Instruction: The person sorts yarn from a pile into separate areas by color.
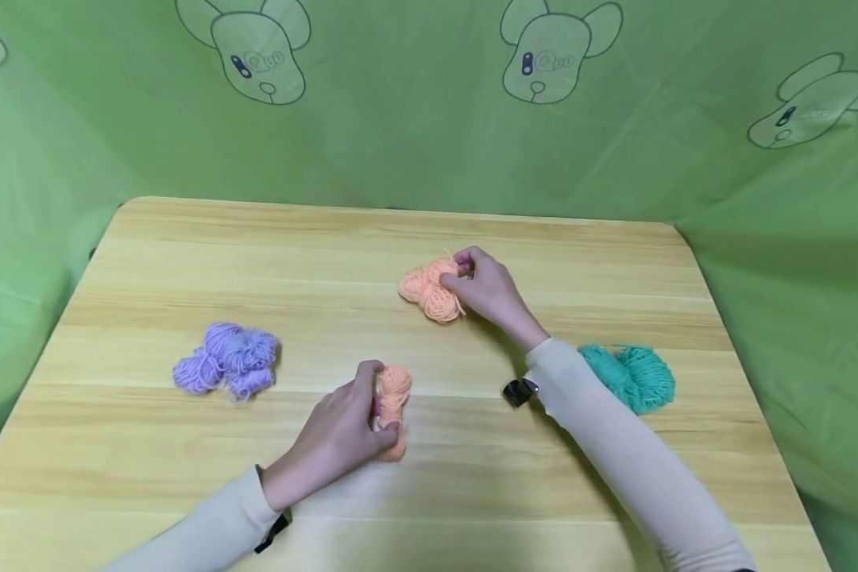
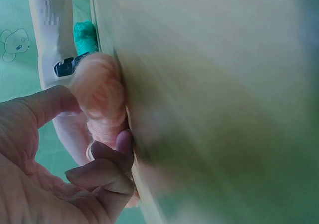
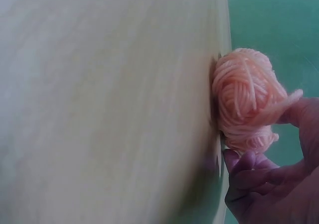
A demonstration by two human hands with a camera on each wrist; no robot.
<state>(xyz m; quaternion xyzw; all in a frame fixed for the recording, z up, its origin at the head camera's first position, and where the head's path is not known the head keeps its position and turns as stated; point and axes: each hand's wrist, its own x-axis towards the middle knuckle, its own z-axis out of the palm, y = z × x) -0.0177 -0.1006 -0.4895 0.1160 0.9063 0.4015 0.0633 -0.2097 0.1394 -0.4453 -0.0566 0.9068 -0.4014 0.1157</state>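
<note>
Near the middle of the table, my left hand (image 1: 343,425) grips a narrow peach yarn skein (image 1: 393,401) by its left side. In the left wrist view the thumb lies on that skein (image 2: 99,92) and the curled fingers meet its lower part. Farther back, my right hand (image 1: 492,290) pinches the right side of a second peach yarn bundle (image 1: 432,292), made of several lobes. The right wrist view shows this bundle (image 3: 246,92) between thumb and fingers, on or just above the tabletop; I cannot tell which. A loose strand crosses toward the thumb.
A lilac yarn bundle (image 1: 230,359) lies on the left of the wooden table (image 1: 314,246). Teal yarn (image 1: 632,377) lies at the right, partly behind the right sleeve (image 1: 608,429). Green printed cloth (image 1: 415,143) hangs behind the table and along its sides.
</note>
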